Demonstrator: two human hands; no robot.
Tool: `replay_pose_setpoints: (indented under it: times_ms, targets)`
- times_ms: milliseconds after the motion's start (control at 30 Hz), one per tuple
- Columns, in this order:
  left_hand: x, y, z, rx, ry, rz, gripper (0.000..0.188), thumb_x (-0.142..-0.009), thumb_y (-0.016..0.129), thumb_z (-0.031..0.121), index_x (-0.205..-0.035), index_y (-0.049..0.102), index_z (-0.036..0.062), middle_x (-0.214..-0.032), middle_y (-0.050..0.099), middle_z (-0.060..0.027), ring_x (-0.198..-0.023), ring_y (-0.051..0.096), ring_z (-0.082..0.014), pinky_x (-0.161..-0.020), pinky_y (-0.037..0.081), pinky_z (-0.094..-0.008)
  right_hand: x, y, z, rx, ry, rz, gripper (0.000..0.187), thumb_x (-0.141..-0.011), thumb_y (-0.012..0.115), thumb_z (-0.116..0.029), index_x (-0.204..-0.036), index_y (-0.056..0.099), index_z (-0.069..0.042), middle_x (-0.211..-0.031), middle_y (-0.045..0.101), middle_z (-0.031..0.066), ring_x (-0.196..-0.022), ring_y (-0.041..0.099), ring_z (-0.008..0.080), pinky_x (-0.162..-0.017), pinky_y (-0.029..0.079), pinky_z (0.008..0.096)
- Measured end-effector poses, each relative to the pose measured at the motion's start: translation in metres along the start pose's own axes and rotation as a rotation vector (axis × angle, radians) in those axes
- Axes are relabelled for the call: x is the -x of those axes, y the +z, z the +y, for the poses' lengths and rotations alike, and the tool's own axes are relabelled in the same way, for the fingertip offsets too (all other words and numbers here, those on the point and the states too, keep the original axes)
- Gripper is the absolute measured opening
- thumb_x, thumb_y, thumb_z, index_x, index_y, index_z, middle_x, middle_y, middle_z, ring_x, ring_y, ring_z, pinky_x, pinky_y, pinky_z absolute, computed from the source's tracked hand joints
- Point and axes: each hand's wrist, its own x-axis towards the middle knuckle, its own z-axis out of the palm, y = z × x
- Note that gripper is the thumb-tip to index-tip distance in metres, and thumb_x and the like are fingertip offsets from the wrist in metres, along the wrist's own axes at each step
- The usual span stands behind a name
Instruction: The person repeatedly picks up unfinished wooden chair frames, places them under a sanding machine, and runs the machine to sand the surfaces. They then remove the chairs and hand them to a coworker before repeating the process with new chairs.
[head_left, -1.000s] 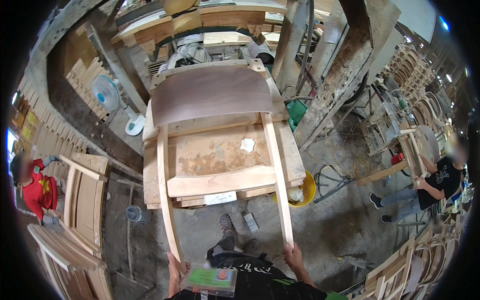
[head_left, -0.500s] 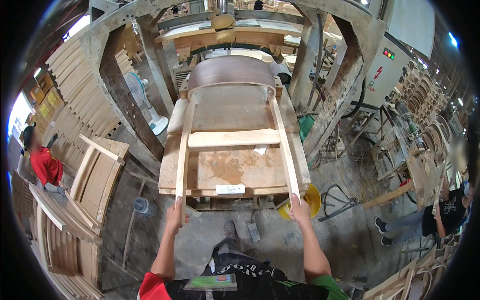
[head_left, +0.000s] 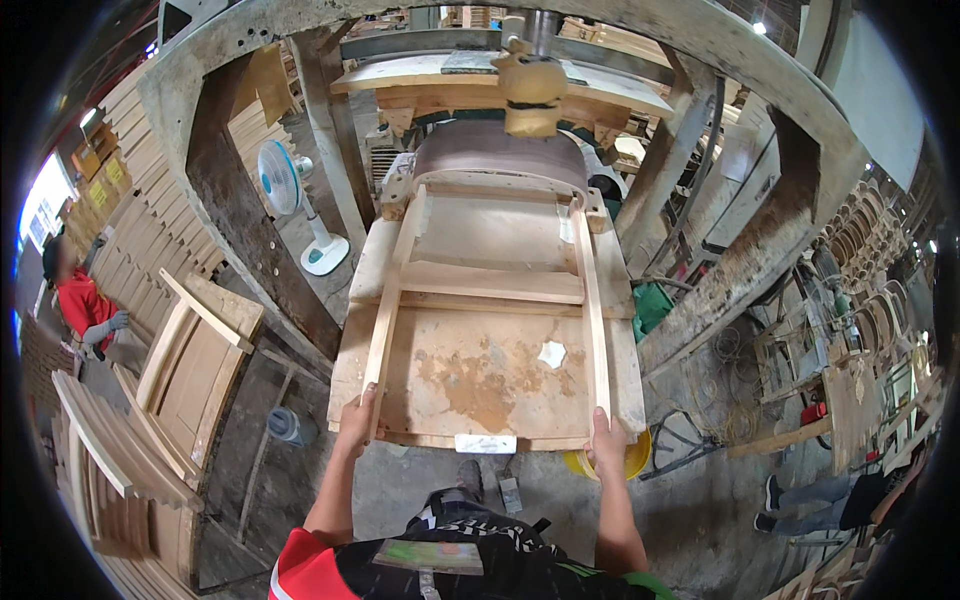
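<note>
A pale wooden chair-back frame with two long side legs, a crossbar (head_left: 490,282) and a curved darker brown top panel (head_left: 500,155) lies over the worktable (head_left: 470,390). My left hand (head_left: 357,420) is closed round the near end of the left leg (head_left: 388,320). On the other side my right hand (head_left: 606,443) grips the near end of the right leg (head_left: 594,330), thumb on top. The curved top lies at the table's far end, between small wooden blocks (head_left: 397,197). A white block (head_left: 486,443) sits at the table's near edge, between my hands.
A steel press frame (head_left: 255,220) arches round the table, with a wooden-tipped ram (head_left: 530,90) above the far end. A fan (head_left: 322,250) stands left. A yellow bucket (head_left: 636,455) is by the right corner. Stacked wooden parts and two other people are at the sides.
Both my hands have pushed the chair-back frame away from me, farther onto the table and lower. Its near leg ends now lie over the tabletop. My view has shifted.
</note>
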Motion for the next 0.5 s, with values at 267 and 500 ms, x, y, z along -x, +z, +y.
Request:
replay_pose_setpoints:
  times_ms: [267,500]
  targets:
    - [-0.035,0.012,0.007,0.098,-0.044,-0.052,0.070,-0.102,0.054,0.061,-0.129,0.059,-0.0035,-0.069,0.063,-0.0126,-0.049,0.061,-0.0217,-0.045,0.049,-0.0343,-0.032,0.011,-0.019,-0.009,0.034,0.038,0.050,-0.100,0.067,-0.050,-0.125,0.061,-0.008,-0.096,0.064,0.0059,-0.062,0.063,0.0160,-0.038,0.038,0.0273]
    - [-0.035,0.015,0.010,0.128,-0.074,-0.048,0.067,-0.102,0.056,0.058,-0.132,0.059,-0.0022,-0.072,0.064,-0.0130,-0.053,0.061,-0.0208,-0.049,0.052,-0.0350,-0.039,0.012,-0.019,-0.047,0.062,0.050,0.048,-0.098,0.068,-0.050,-0.124,0.061,-0.011,-0.094,0.062,0.0036,-0.063,0.063,0.0179,-0.039,0.036,0.0287]
